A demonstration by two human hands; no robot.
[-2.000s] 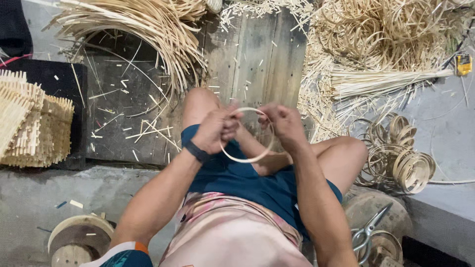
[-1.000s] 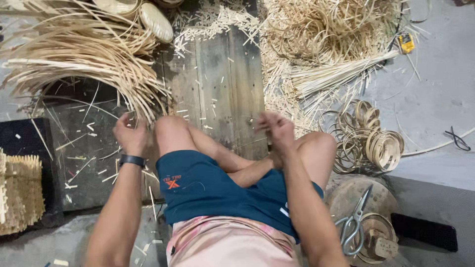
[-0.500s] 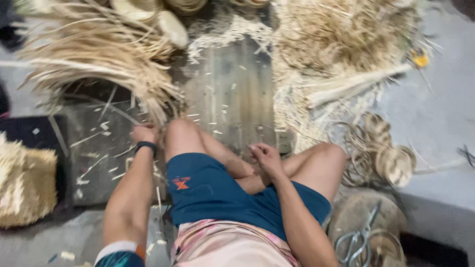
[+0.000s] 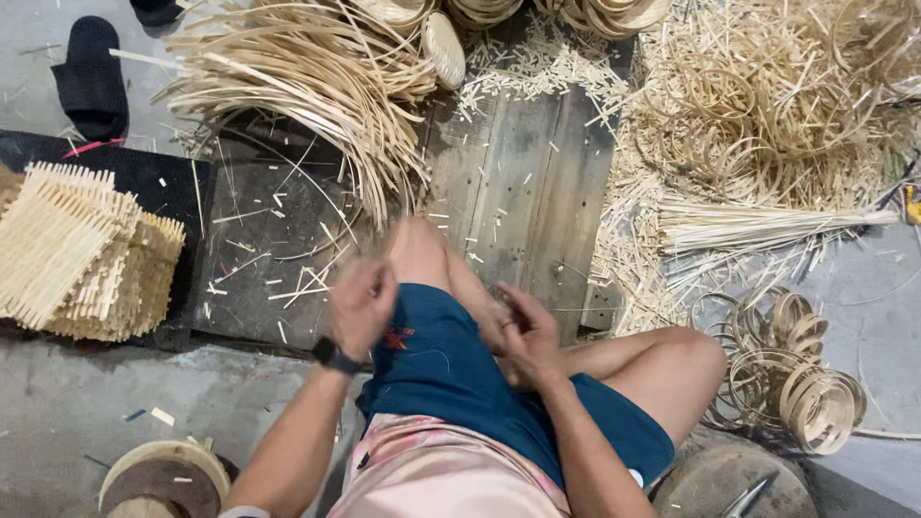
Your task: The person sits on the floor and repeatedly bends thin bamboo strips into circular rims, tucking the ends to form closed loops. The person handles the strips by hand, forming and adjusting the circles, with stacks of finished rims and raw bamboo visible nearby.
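Observation:
I sit with my legs folded over a wooden board [image 4: 523, 182]. My left hand [image 4: 363, 302] is blurred and curled into a fist beside my left knee, just below a big fan of long bamboo strips [image 4: 317, 86]. Whether a thin strip is in it cannot be made out. A dark watch [image 4: 336, 357] is on that wrist. My right hand [image 4: 526, 336] rests between my thighs with the fingers apart and nothing visible in it.
A stack of woven bamboo mats [image 4: 86, 254] lies at the left. Coiled bamboo rings [image 4: 806, 384] sit at the right, a bundle of straight splints [image 4: 758, 225] and a tangle of curled strips [image 4: 767, 105] beyond. A black slipper [image 4: 91, 77] lies top left. A round stump [image 4: 739, 484] stands bottom right.
Two seconds ago both hands held a bamboo ring over my lap. My left hand then reached out to the strip pile and has drawn back; my right hand dropped to my thighs.

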